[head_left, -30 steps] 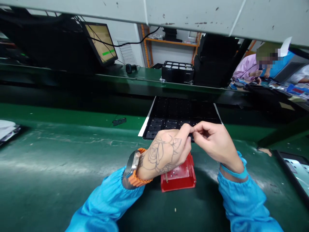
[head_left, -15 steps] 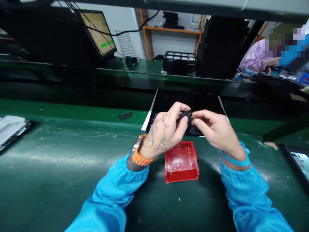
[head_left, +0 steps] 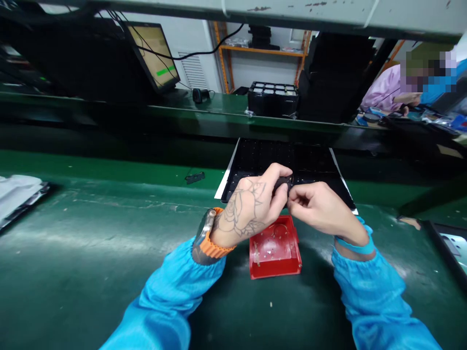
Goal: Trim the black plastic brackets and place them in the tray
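Pinching a small, flat black part (head_left: 286, 181) in our left hand (head_left: 251, 205), we held our right hand (head_left: 323, 206) just beside it — fingertips closed, on what we couldn't tell. Below the fingers sat an open red plastic bin (head_left: 276, 269) — a loosened pinch might have dropped the part inside.

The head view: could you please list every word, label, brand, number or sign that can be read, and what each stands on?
No text can be read anywhere.
Monitor: a green bar shows, but any writing is too blurred.
Black box on the ledge: any marking is too small.
Dark part in the left hand: too small and partly covered to tell.
Red bin: no lettering visible.
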Tool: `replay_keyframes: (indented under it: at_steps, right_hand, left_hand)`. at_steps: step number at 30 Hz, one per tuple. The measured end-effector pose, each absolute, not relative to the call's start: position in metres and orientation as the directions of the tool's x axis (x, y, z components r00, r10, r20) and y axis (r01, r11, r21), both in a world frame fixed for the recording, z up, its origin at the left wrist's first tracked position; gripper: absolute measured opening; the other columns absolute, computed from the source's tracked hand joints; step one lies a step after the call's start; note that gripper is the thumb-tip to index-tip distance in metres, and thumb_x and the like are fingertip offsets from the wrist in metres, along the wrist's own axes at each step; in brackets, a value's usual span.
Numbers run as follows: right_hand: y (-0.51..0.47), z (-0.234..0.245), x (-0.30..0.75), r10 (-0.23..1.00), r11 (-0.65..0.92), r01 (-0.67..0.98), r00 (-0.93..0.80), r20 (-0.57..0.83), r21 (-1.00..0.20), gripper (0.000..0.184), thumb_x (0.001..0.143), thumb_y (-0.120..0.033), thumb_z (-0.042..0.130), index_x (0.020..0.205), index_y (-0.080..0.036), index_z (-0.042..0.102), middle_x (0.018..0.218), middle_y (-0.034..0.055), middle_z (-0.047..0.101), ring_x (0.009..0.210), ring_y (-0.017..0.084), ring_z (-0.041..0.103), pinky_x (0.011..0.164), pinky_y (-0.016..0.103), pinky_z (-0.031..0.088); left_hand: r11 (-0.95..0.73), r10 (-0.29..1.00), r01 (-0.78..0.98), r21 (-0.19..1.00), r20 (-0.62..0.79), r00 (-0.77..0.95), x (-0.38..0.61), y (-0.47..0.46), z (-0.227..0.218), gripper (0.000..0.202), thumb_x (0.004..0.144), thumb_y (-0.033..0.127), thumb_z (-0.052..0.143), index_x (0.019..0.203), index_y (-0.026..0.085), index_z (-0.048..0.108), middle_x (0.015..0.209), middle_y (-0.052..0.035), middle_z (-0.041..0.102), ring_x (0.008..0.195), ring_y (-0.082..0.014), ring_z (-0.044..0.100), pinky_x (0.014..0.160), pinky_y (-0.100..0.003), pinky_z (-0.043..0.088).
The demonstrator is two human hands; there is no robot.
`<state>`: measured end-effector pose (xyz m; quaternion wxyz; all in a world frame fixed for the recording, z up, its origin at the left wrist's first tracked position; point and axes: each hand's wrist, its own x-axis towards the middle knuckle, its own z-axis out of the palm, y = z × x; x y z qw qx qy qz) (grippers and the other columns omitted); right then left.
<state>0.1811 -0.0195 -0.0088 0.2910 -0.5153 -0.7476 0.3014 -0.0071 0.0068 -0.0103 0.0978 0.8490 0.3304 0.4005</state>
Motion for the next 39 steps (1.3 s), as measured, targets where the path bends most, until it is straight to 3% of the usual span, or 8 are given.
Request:
replay_keyframes:
  at_steps: [6,13,21,26,29,32,35,39]
  right_hand:
    - [-0.010,-0.018,0.180,0.917,0.380,0.558,-0.329,0.223,-0.738,0.014,0.075,-0.018,0.052,0.063,-0.021,0.047,0.057,-0.0053,0.045,0.056,0.010,0.036,0.055,0.025,0.030]
    - [-0.005,-0.029,0.172,0.828,0.559,0.603,-0.363,0.428,-0.570,0.017,0.082,-0.017,0.047,0.068,-0.022,0.039,0.057,-0.0058,0.041,0.052,0.009,0.032,0.057,0.027,0.025]
    - [-0.007,-0.027,0.180,0.851,0.526,0.589,-0.373,0.371,-0.613,0.017,0.077,-0.016,0.050,0.065,-0.022,0.041,0.055,-0.0070,0.040,0.052,0.008,0.030,0.053,0.024,0.025]
    - [-0.010,-0.023,0.182,0.857,0.515,0.638,-0.375,0.354,-0.572,0.022,0.080,-0.015,0.050,0.062,-0.021,0.040,0.053,-0.0072,0.036,0.051,0.008,0.025,0.053,0.027,0.023]
    - [-0.014,-0.019,0.183,0.884,0.466,0.611,-0.350,0.309,-0.640,0.020,0.088,-0.019,0.051,0.068,-0.020,0.055,0.055,-0.0056,0.048,0.051,0.009,0.036,0.054,0.026,0.028]
    - [-0.015,-0.017,0.186,0.936,0.349,0.483,-0.223,0.273,-0.803,0.015,0.089,-0.027,0.059,0.090,-0.018,0.070,0.073,-0.0004,0.068,0.061,0.012,0.055,0.058,0.024,0.040]
    - [-0.015,-0.017,0.190,0.962,0.273,0.386,-0.114,0.248,-0.881,0.017,0.087,-0.031,0.061,0.088,-0.018,0.072,0.073,0.0003,0.067,0.062,0.014,0.056,0.057,0.025,0.044]
    - [-0.013,-0.018,0.192,0.956,0.292,0.462,-0.133,0.260,-0.838,0.018,0.084,-0.029,0.058,0.074,-0.017,0.067,0.063,-0.0021,0.058,0.059,0.012,0.049,0.054,0.025,0.038]
  left_hand:
    - [-0.775,0.613,0.519,0.360,0.628,0.480,-0.008,0.007,-0.010,0.023,0.097,0.017,0.052,0.117,0.017,0.064,0.072,0.0033,0.070,0.052,-0.0120,0.060,0.054,-0.024,0.045]
    - [-0.762,0.624,0.529,0.373,0.644,0.443,-0.012,0.011,-0.004,0.022,0.095,0.016,0.054,0.115,0.015,0.064,0.069,0.0047,0.067,0.049,-0.0099,0.057,0.053,-0.021,0.046]
    - [-0.728,0.675,0.529,0.435,0.591,0.443,-0.010,0.009,-0.011,0.024,0.097,0.022,0.051,0.116,0.018,0.064,0.069,0.0034,0.066,0.049,-0.0126,0.054,0.053,-0.026,0.043]
    - [-0.707,0.688,0.561,0.430,0.601,0.407,-0.008,0.008,-0.015,0.024,0.097,0.023,0.050,0.116,0.019,0.064,0.073,0.0024,0.066,0.053,-0.0130,0.053,0.055,-0.028,0.041]
    - [-0.721,0.680,0.534,0.443,0.602,0.418,-0.009,0.011,-0.014,0.021,0.097,0.022,0.051,0.114,0.018,0.064,0.074,0.0023,0.068,0.054,-0.0129,0.057,0.055,-0.027,0.043]
    - [-0.752,0.657,0.474,0.458,0.573,0.489,-0.009,0.013,-0.013,0.018,0.098,0.021,0.052,0.112,0.018,0.062,0.073,0.0030,0.068,0.054,-0.0122,0.060,0.054,-0.026,0.044]
    - [-0.782,0.623,0.451,0.430,0.555,0.551,-0.006,0.011,-0.016,0.019,0.099,0.020,0.050,0.113,0.017,0.062,0.068,0.0038,0.066,0.050,-0.0124,0.057,0.051,-0.027,0.042]
    - [-0.790,0.613,0.482,0.379,0.520,0.595,-0.001,0.007,-0.022,0.023,0.101,0.021,0.047,0.119,0.016,0.061,0.067,0.0017,0.064,0.054,-0.0153,0.060,0.055,-0.029,0.045]
